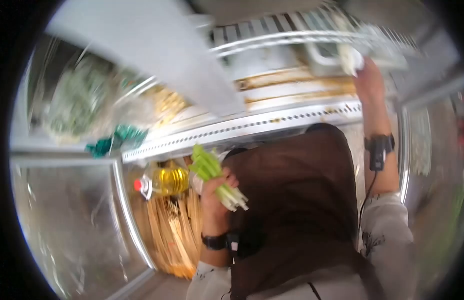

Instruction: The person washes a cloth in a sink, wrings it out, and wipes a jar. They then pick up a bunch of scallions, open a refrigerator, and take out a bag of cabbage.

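My left hand (219, 186) is closed around a bunch of green onions (207, 166), with the green ends up and the white ends pointing down to the right, in front of a brown apron. At the upper right my right hand (368, 80) reaches over the shelf, its fingers at a whitish item (349, 59) beside a clear container (324, 57). That item is blurred, and the fingertips cannot be made out well.
A bottle of yellow oil (167, 181) with a red cap lies at the left above wooden sticks (174, 232). Bagged greens (77, 100) and a green plastic bag (119, 140) are on the left shelf. Wire racks (302, 37) cross the top; glass doors stand at both sides.
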{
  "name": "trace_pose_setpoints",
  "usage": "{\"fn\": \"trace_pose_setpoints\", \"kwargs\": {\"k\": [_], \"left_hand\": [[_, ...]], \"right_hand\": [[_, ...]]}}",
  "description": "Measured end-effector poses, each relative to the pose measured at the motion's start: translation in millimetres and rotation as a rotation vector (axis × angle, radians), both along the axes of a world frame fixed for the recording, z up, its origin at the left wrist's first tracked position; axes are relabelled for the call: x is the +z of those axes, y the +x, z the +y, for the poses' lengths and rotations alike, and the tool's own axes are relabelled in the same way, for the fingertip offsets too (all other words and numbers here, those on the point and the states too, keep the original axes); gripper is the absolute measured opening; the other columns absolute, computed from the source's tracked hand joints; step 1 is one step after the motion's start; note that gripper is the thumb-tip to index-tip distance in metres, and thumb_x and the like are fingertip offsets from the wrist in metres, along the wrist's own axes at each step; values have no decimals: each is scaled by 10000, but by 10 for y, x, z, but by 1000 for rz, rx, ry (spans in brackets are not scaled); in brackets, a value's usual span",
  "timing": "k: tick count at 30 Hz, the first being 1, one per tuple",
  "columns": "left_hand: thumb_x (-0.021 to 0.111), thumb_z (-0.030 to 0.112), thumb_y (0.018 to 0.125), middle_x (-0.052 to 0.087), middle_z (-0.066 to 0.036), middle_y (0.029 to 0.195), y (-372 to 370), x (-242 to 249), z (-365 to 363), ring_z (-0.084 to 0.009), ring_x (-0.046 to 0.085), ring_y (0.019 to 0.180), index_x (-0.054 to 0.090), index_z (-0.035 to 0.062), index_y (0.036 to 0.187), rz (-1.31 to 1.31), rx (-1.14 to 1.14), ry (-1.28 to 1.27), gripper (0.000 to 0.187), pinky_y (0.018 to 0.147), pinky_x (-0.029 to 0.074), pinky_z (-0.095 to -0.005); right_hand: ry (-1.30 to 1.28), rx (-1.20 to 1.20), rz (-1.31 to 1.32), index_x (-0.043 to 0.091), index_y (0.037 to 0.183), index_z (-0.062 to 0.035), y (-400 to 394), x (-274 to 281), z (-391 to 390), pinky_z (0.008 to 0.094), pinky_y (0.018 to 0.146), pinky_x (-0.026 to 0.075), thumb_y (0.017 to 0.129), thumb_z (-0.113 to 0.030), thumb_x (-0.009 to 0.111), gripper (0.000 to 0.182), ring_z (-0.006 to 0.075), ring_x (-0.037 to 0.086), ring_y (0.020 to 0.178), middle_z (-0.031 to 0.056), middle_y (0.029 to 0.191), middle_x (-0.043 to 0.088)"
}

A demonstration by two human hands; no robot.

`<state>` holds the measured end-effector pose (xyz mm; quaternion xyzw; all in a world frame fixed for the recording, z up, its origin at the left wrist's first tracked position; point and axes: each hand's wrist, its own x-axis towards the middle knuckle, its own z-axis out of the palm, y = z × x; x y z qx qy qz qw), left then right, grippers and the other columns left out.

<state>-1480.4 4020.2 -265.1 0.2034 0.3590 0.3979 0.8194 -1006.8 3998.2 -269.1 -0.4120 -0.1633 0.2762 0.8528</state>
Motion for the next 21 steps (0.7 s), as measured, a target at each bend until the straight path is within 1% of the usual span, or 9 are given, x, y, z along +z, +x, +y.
{"fn": "trace_pose_setpoints", "kwargs": {"k": [3,4,6,8,11,14,15,18,21], "left_hand": [[519,32,695,485,-84,845,31,83,61,-178,452,688,431,33,1115,90,-55,-35,429,629,399,-298],[512,31,689,475,-78,828,95,115,104,-167,439,670,437,26,1112,101,-70,-12,429,613,392,-290],[498,30,678,457,-67,795,159,231,119,-147,413,635,448,12,1104,115,-70,37,430,582,377,-273],[500,25,662,458,-68,805,222,309,131,-160,420,654,444,38,1097,107,-89,60,439,596,377,-274],[510,24,634,448,-69,788,435,436,76,-166,416,647,442,46,1084,108,-128,65,456,596,373,-275],[528,23,629,434,-65,762,654,498,51,-166,412,634,434,44,1099,146,-227,82,480,589,366,-273],[530,22,630,433,-63,761,712,530,55,-165,412,632,434,46,1101,146,-232,86,481,585,364,-272],[540,24,628,435,-59,761,871,613,36,-160,417,621,434,54,1102,86,-291,89,487,571,355,-269],[551,30,623,436,-54,762,980,714,34,-158,419,616,432,56,1105,72,-327,148,496,576,357,-270]], "right_hand": [[33,-61,76,496,831,18,-311,216,-96,344,657,518,810,-95,597,153,201,558,732,75,759,512],[7,-106,77,482,817,37,-457,342,-151,320,623,527,807,-92,605,179,201,565,712,100,763,518],[53,-105,74,482,818,38,-526,362,-255,319,628,532,811,-101,603,184,199,567,709,101,758,517],[26,-144,92,487,814,27,-612,390,-327,311,646,523,815,-105,597,172,188,574,705,86,737,519],[41,-132,96,497,811,3,-748,442,-472,283,617,485,816,-107,595,147,159,555,673,64,722,519],[36,-136,164,520,837,-17,-828,316,-600,255,569,429,810,-113,604,130,127,516,627,43,722,519],[-22,-155,184,535,873,-16,-899,329,-671,245,536,393,805,-119,611,144,111,482,602,29,715,514],[-124,-193,202,534,890,-10,-1142,473,-914,235,525,385,810,-128,608,161,99,475,590,25,728,533],[-163,-153,254,537,915,-41,-1316,490,-1157,240,570,440,834,-110,582,116,94,522,645,23,777,567]]}}
